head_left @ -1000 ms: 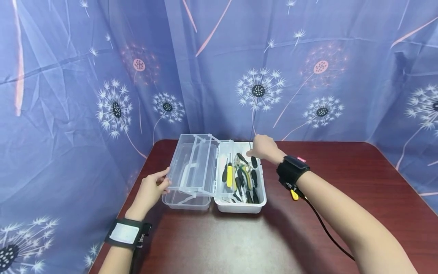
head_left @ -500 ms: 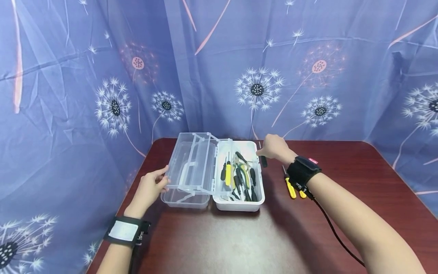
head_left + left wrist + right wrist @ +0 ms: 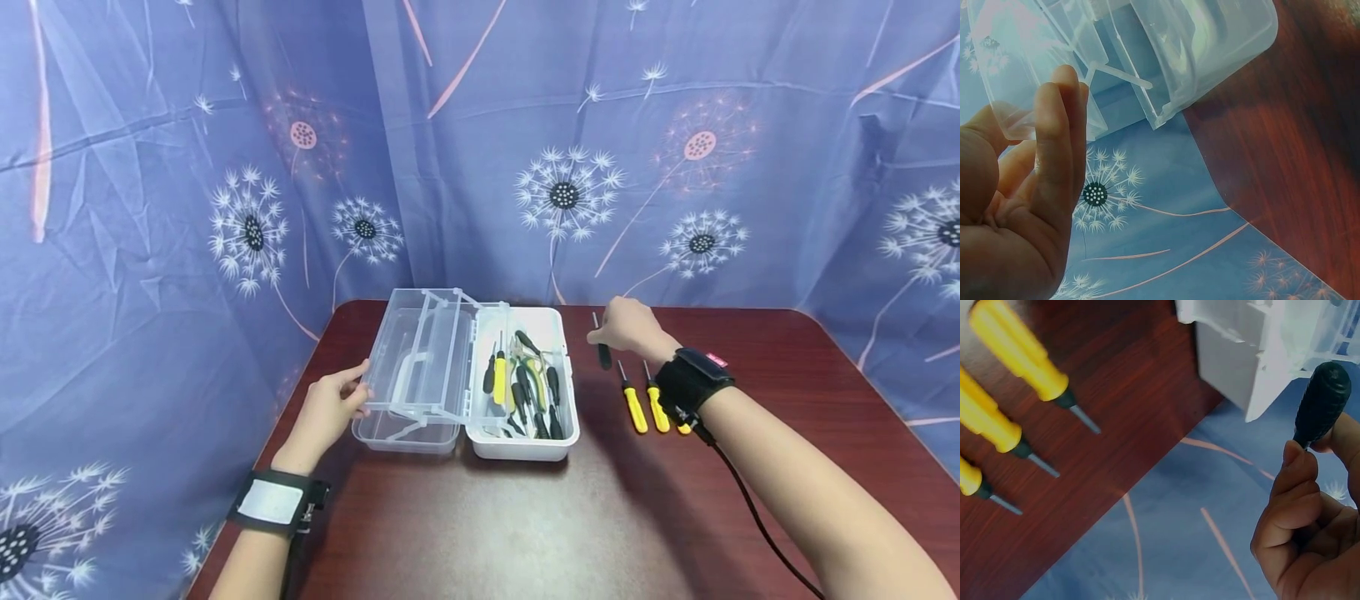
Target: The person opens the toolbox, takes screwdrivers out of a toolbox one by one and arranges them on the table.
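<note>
My right hand [image 3: 628, 325] pinches a black-handled screwdriver [image 3: 604, 357] near the top of its handle, over the table just right of the toolbox. In the right wrist view, thumb and fingers grip the screwdriver [image 3: 1324, 403] where shaft meets handle. My left hand [image 3: 326, 408] holds the near left corner of the clear folding tray [image 3: 386, 367] of the toolbox lid; the left wrist view shows the tray edge between thumb and fingers. The white toolbox base [image 3: 522, 451] holds pliers [image 3: 536, 373], a yellow screwdriver [image 3: 500, 383] and several black-handled tools [image 3: 553, 385].
Three yellow screwdrivers [image 3: 634, 408] lie in a row on the brown table [image 3: 795, 392] to the right, the farthest partly hidden by the right wrist strap [image 3: 690, 383]. A cable [image 3: 761, 521] runs beneath the right forearm. A blue curtain [image 3: 480, 167] hangs behind the table.
My right hand has carried the black-handled screwdriver rightward, out from over the toolbox to above the table. The yellow screwdrivers have come out from behind the forearm. The left hand keeps its hold.
</note>
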A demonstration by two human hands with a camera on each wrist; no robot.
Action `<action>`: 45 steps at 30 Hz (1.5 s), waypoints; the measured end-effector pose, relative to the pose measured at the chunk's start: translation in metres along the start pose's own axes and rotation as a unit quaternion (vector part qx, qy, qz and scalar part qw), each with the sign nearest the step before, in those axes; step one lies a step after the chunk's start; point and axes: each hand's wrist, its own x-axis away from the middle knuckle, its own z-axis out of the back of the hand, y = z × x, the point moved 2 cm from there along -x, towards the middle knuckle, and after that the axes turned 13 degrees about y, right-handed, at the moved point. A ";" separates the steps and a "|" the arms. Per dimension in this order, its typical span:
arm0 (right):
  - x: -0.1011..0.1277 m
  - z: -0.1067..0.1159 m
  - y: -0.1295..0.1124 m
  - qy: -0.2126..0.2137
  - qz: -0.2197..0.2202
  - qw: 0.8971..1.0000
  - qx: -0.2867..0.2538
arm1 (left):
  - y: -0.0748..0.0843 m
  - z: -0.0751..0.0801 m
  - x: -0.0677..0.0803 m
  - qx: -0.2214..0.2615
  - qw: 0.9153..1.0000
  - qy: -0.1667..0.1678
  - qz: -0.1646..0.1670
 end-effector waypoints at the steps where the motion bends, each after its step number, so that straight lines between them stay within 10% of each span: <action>1: 0.001 -0.001 0.002 -0.003 -0.003 1.000 0.001 | 0.000 0.000 0.000 -0.001 1.000 0.000 0.000; 45: 0.037 0.010 0.098 -0.030 -0.073 0.997 0.023 | 0.003 0.000 0.002 -0.010 1.000 0.004 0.000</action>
